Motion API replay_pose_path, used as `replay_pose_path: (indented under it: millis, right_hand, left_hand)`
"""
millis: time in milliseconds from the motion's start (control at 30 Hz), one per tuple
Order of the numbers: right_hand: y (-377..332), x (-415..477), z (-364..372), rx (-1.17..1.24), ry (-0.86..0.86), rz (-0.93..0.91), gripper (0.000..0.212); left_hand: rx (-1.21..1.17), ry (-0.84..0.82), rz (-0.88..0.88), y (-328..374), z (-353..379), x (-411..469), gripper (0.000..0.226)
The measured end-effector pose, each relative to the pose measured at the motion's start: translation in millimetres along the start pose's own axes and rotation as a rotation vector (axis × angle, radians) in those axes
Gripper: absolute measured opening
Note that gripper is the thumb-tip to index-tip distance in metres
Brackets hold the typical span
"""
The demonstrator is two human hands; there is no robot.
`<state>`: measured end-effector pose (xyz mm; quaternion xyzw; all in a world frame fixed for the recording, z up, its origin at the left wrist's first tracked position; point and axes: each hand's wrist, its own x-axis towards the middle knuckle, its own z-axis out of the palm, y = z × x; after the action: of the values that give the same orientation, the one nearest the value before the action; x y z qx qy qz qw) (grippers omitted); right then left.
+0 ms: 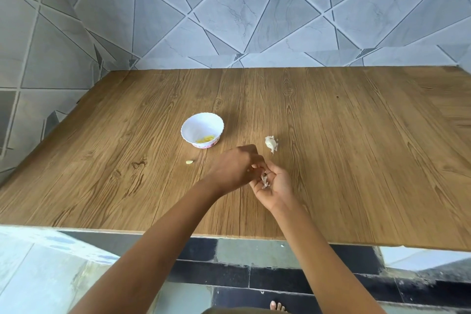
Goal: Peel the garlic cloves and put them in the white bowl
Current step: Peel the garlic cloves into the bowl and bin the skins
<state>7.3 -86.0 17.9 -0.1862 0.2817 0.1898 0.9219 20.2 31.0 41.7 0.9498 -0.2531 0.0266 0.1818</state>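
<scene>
The left hand and right hand were pinched together on a small, light garlic clove above the bench near the white bowl; its papery skin looked flimsy, best nipped at the tip.

— Where's the garlic?
— A half-peeled clove sits in my fingers. A loose clove lies left of them, and a garlic clump just beyond.
— The bowl?
— The white bowl stands upright beyond-left, with yellowish peeled cloves inside.
</scene>
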Motion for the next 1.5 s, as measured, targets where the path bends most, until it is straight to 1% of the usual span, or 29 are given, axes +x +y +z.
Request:
replay_pose_path:
  millis: [100, 133, 200, 300, 400, 467, 567, 633, 700, 767, 833, 1033, 1133, 1267, 1367, 1400, 1433, 1500]
  right_hand:
    - [2.9, 0.1, 4.9, -0.019, -0.032, 0.007, 0.030]
    - [3.6, 1.7, 4.5, -0.011, -0.043, 0.013, 0.031]
    - [4.3, 6.0, 2.8, 0.003, -0.064, 0.025, 0.033]
    - [6.9, 11.3, 3.1, 0.000, -0.066, 0.031, 0.034]
    - [9.9, 14.6, 5.1, -0.019, -0.068, 0.036, 0.035]
    - [11.4, 16.5, 5.8, -0.033, -0.083, 0.040, 0.035]
    - [9.4, 18.4, 4.7, -0.036, -0.116, 0.051, 0.036]
    - [6.1, 19.6, 2.1, -0.039, -0.126, 0.035, 0.037]
    - [2.6, 21.4, -1.0, -0.063, -0.125, 0.010, 0.038]
    - [1.0, 23.2, -3.3, -0.076, -0.123, -0.002, 0.038]
    - [0.5, 24.6, -5.0, -0.070, -0.124, -0.006, 0.037]
    - [4.7, 22.6, -6.1, -0.061, -0.110, -0.014, 0.037]
    - [4.5, 19.4, -9.5, -0.049, -0.095, -0.034, 0.037]
    - [5.7, 12.3, -13.5, -0.032, -0.074, -0.057, 0.037]
    - [8.4, 6.8, -13.3, -0.026, -0.066, -0.065, 0.037]
    - [9.8, 5.8, -12.9, -0.026, -0.061, -0.067, 0.037]
    - [10.9, 4.2, -12.6, -0.024, -0.057, -0.072, 0.037]
    - [13.2, 3.2, -11.5, -0.026, -0.053, -0.081, 0.037]
  left_hand:
    - [-0.073, 0.115, -0.089, -1.0, -0.1, -3.5, 0.010]
    - [-0.094, 0.128, -0.117, -3.4, -0.1, -4.5, 0.011]
    - [-0.113, 0.105, -0.136, -7.7, -2.2, -7.5, 0.011]
    - [-0.111, 0.084, -0.084, -10.9, -6.5, -12.5, 0.018]
    - [-0.137, 0.087, -0.095, -12.5, -8.5, -13.9, 0.022]
    - [-0.148, 0.109, -0.151, -14.4, -8.9, -15.1, 0.022]
    - [-0.180, 0.196, -0.248, -23.3, -11.8, -20.8, 0.015]
    - [-0.278, 0.276, -0.322, -32.9, -15.4, -28.0, 0.013]
    - [-0.365, 0.321, -0.418, -42.3, -16.7, -37.8, 0.014]
    - [-0.383, 0.305, -0.472, -48.8, -12.7, -47.9, 0.014]
    - [-0.330, 0.253, -0.479, -50.3, -5.3, -56.3, 0.017]
    - [-0.053, 0.074, -0.405, -42.6, 22.0, -56.5, 0.022]
    - [0.024, 0.040, -0.368, -36.0, 28.8, -52.1, 0.023]
    - [0.102, 0.011, -0.367, -37.6, 27.9, -42.6, 0.022]
    - [0.163, -0.045, -0.348, -38.3, 24.3, -31.8, 0.021]
    - [0.132, -0.045, -0.344, -40.1, 22.8, -29.0, 0.021]
    - [0.052, -0.019, -0.347, -42.6, 21.1, -26.2, 0.020]
    - [-0.184, 0.065, -0.340, -45.0, 14.2, -22.9, 0.018]
